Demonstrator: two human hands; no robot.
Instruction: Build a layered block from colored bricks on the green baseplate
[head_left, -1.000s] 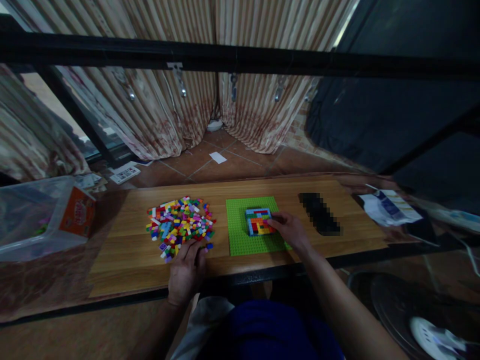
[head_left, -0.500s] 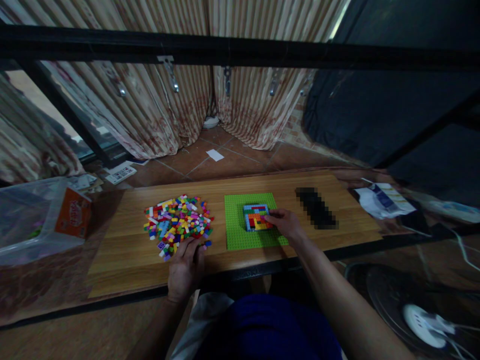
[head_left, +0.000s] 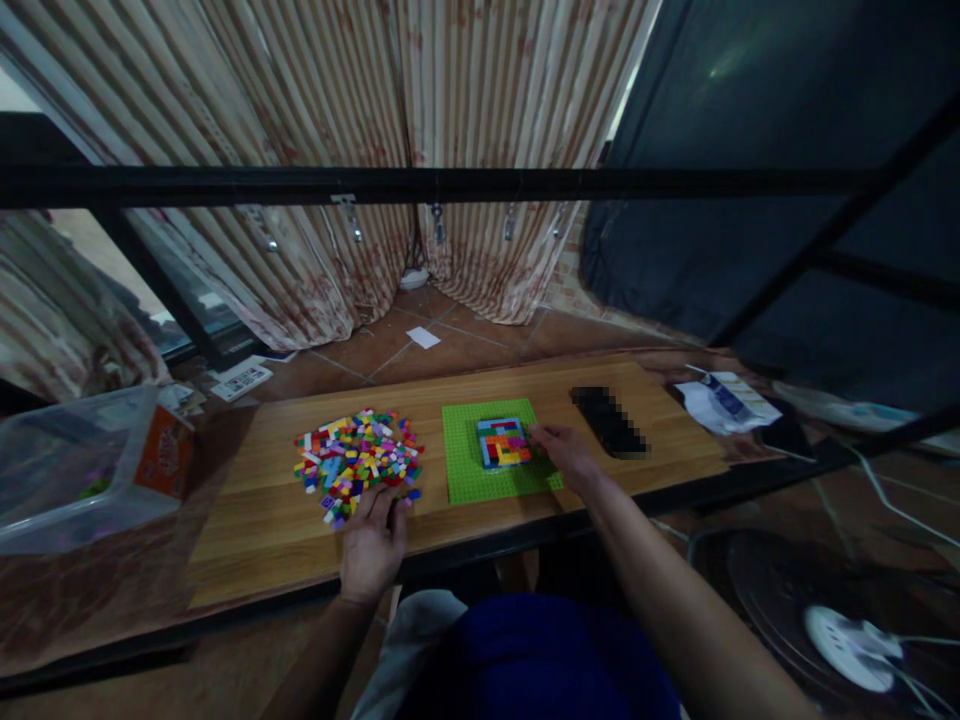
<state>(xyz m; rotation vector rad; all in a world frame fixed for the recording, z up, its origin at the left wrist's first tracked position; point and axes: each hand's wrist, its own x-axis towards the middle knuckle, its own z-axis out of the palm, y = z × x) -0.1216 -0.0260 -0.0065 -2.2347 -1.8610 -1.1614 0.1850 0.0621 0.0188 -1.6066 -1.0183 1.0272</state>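
A square build of toy bricks [head_left: 503, 444] with a blue border and red, orange, yellow and green bricks inside stands on a green studded baseplate [head_left: 466, 482]. Just off its right side is my right hand [head_left: 568, 455], thumb and fingertips close together. Whatever they may hold is too small to make out. At the near edge of a pile of loose toy bricks [head_left: 367, 450], my left hand [head_left: 373, 545] rests with fingers loosely bent over the bricks and the thumb apart. No brick shows in its grasp.
A wooden tabletop [head_left: 247, 520] carries all this. Right of the baseplate lies a black, pixelated object [head_left: 611, 422]. A clear plastic bin [head_left: 82, 470] stands at the left, papers [head_left: 727, 402] at the right. A dark metal bar [head_left: 465, 187] crosses beyond the table.
My right hand has drawn back slightly from the brick build, which it was touching. My left hand stays at the pile's edge. The camera view has tilted upward.
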